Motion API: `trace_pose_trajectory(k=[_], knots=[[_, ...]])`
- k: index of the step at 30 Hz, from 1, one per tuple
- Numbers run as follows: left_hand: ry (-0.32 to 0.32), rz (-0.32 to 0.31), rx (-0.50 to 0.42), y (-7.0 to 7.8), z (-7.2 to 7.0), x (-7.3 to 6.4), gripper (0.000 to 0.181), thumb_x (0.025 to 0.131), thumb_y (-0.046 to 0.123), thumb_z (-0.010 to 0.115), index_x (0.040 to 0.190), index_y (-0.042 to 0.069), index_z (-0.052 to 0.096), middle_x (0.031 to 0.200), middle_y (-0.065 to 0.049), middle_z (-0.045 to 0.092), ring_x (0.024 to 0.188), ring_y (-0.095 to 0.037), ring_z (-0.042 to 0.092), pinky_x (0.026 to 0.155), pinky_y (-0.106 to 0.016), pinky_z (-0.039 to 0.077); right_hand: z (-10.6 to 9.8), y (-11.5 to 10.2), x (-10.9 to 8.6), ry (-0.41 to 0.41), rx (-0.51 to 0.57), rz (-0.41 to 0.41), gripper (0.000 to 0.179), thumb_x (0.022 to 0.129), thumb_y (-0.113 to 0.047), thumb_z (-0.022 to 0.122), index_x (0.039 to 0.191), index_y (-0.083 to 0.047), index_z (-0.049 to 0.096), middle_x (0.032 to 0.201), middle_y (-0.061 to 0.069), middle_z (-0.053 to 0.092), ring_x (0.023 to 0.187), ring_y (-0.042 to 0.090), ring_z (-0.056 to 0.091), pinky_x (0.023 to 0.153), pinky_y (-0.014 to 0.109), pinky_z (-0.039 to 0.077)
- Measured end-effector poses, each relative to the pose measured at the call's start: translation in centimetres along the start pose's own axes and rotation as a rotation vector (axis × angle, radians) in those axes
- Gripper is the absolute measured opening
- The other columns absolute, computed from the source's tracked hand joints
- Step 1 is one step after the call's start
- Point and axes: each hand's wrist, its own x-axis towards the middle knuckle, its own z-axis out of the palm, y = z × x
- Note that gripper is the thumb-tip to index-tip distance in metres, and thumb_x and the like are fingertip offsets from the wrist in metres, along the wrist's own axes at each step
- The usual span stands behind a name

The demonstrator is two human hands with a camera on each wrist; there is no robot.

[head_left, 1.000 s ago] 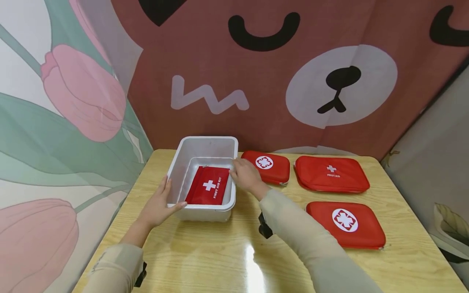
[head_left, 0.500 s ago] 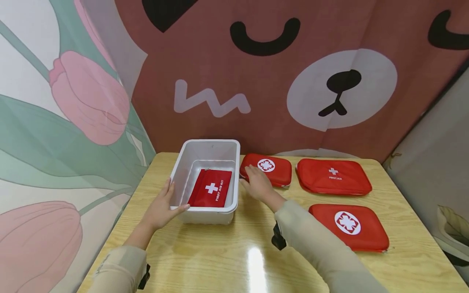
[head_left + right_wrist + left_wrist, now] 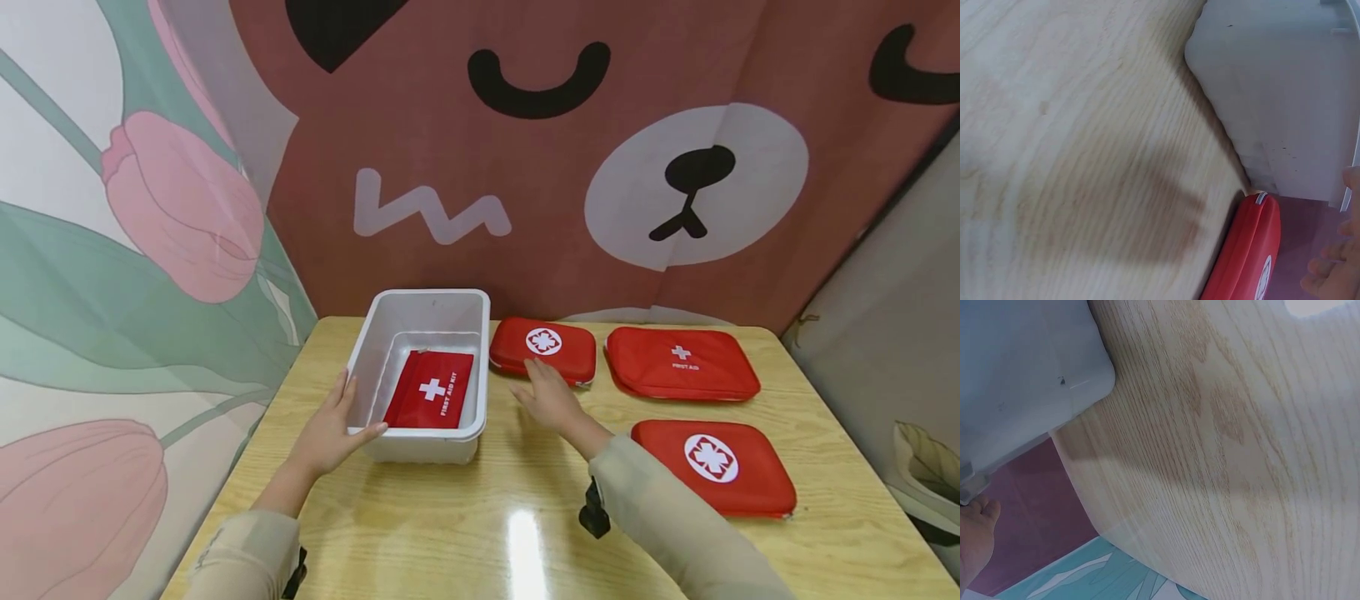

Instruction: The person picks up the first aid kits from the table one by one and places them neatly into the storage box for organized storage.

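A white plastic bin [image 3: 427, 448] stands at the table's back left, a flat red first aid pouch [image 3: 423, 400] lying inside on its floor. My left hand [image 3: 324, 436] rests against the bin's near left corner, fingers along the left side and thumb at the front rim. To the right of the bin lies a small red first aid case [image 3: 572, 352] with a white round emblem. In front of that case my right hand [image 3: 553, 400] hovers over the table with fingers extended, holding nothing. Its fingertips overlap the case's near edge in the head view.
Right of the small case lies a larger red first aid case [image 3: 712, 375]. Nearer the front is another red case [image 3: 750, 479] with a round emblem, partly behind the right sleeve. A bear-print cloth [image 3: 547, 250] hangs behind the wooden table [image 3: 420, 533].
My right hand has left the bin's right rim and moved right and toward me, its fingers straightening. My left hand stays on the bin, and the pouch lies as before.
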Motion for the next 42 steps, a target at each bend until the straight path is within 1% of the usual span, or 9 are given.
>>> trace_pose_trajectory(k=[6, 11, 18, 23, 28, 34, 42], knots=[[0.008, 0.001, 0.001, -0.1, -0.1, -0.1, 0.094, 0.078, 0.056, 0.056, 0.14, -0.004, 0.018, 0.146, -0.02, 0.008, 0.124, -0.044, 0.024, 0.088, -0.058, 0.034, 0.1, 0.6, -1.0, -0.023, 0.005, 0.029, 0.059, 0.089, -0.025, 0.054, 0.13, 0.012, 0.034, 0.132, 0.03, 0.034, 0.122, 0.043, 0.031, 0.1, 0.049, 0.025], [0.005, -0.002, -0.003, -0.1, -0.1, 0.0, 0.095, 0.078, 0.057, 0.056, 0.14, -0.003, 0.017, 0.146, -0.02, 0.008, 0.124, -0.044, 0.024, 0.087, -0.058, 0.036, 0.2, 1.6, -2.1, 0.015, 0.01, 0.032, 0.057, 0.088, -0.023, 0.055, 0.127, 0.015, 0.037, 0.129, 0.032, 0.037, 0.12, 0.044, 0.034, 0.099, 0.049, 0.026], [0.011, 0.018, -0.021, -0.1, 0.1, 0.0, 0.094, 0.078, 0.056, 0.056, 0.14, -0.003, 0.018, 0.147, -0.019, 0.008, 0.124, -0.044, 0.025, 0.087, -0.058, 0.035, -0.4, 3.2, -3.5, 0.02, 0.037, 0.108, 0.057, 0.09, -0.024, 0.053, 0.128, 0.014, 0.036, 0.131, 0.032, 0.035, 0.121, 0.044, 0.032, 0.099, 0.05, 0.025], [0.005, 0.002, -0.019, 0.0, 0.0, -0.1, 0.096, 0.077, 0.057, 0.057, 0.14, -0.003, 0.017, 0.146, -0.019, 0.008, 0.124, -0.044, 0.025, 0.085, -0.057, 0.038, -0.9, 4.2, -4.5, 0.035, 0.064, 0.147, 0.057, 0.09, -0.025, 0.052, 0.129, 0.013, 0.036, 0.131, 0.03, 0.036, 0.121, 0.043, 0.032, 0.099, 0.05, 0.026], [0.002, -0.014, -0.026, 0.1, 0.0, -0.1, 0.096, 0.076, 0.056, 0.058, 0.141, -0.002, 0.017, 0.146, -0.021, 0.009, 0.124, -0.044, 0.024, 0.082, -0.057, 0.04, -1.3, 5.6, -5.6, 0.08, 0.076, 0.166, 0.053, 0.09, -0.021, 0.053, 0.128, 0.013, 0.038, 0.129, 0.03, 0.039, 0.119, 0.042, 0.035, 0.098, 0.05, 0.028], [0.007, -0.017, -0.025, 0.1, 0.0, -0.2, 0.097, 0.075, 0.057, 0.058, 0.141, -0.002, 0.017, 0.146, -0.021, 0.009, 0.124, -0.044, 0.023, 0.081, -0.057, 0.041, -1.8, 7.1, -7.0, 0.072, 0.074, 0.216, 0.055, 0.09, -0.021, 0.051, 0.127, 0.017, 0.035, 0.128, 0.032, 0.038, 0.118, 0.045, 0.033, 0.097, 0.052, 0.027], [0.004, -0.015, -0.019, 0.2, -0.1, -0.2, 0.097, 0.075, 0.057, 0.058, 0.14, -0.003, 0.017, 0.145, -0.021, 0.009, 0.124, -0.045, 0.023, 0.082, -0.057, 0.04, -2.3, 8.5, -8.8, 0.113, 0.06, 0.229, 0.052, 0.09, -0.018, 0.051, 0.125, 0.018, 0.036, 0.125, 0.034, 0.04, 0.116, 0.046, 0.035, 0.096, 0.053, 0.028]])
